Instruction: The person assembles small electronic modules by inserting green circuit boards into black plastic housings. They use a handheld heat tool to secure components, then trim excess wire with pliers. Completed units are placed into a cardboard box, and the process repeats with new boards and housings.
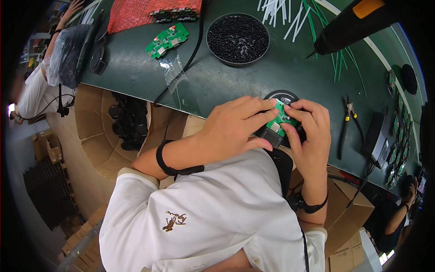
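A green circuit board [281,119] lies in a black plastic housing [272,137] at the table's near edge, just right of centre. The housing's rounded end [282,94] shows beyond my fingers. My left hand [235,124] comes over from the left, its fingertips on the board and its thumb along the housing's near side. From the right, my right hand [312,124] curls its fingers and thumb onto the board's right edge. My fingers hide part of the board and most of the housing's right side.
A round dish [238,65] of small black screws stands ahead. An electric screwdriver [344,29] hangs at upper right, and cutters [349,120] lie right. Loose green boards [167,41], red bubble wrap [129,16] and a black cable [192,59] are left. Other people work at both sides.
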`<state>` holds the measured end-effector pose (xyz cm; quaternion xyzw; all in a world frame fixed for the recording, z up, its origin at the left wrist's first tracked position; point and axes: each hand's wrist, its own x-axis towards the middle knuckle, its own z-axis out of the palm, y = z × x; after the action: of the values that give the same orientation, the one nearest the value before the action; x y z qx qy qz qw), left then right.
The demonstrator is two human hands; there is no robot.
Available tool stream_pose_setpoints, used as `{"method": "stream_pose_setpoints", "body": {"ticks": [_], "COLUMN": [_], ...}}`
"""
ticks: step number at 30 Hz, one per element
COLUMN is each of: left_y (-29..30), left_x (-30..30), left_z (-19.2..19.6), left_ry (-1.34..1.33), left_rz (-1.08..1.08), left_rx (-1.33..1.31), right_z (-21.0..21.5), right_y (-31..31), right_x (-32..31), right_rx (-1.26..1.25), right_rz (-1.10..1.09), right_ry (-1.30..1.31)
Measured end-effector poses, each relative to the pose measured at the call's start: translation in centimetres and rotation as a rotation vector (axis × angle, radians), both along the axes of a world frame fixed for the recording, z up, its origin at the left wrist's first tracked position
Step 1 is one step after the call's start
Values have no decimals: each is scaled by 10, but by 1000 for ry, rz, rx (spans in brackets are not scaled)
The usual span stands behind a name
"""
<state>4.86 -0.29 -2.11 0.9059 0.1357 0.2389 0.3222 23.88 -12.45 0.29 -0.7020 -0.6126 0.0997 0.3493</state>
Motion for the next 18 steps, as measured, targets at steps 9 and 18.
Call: {"method": "stream_pose_setpoints", "body": {"ticks": [9, 18], "left_y": [-1, 0], "left_x": [0, 1], "left_z": [2, 15], "left_ry": [8, 43], "left_rz": [-12, -34], "left_rx": [108, 43], "right_z": [-4, 14], "right_y": [0, -27], "right_x": [7, 56], "right_rx": [1, 66], "right_rz": [13, -319], "right_ry": [70, 523]}}
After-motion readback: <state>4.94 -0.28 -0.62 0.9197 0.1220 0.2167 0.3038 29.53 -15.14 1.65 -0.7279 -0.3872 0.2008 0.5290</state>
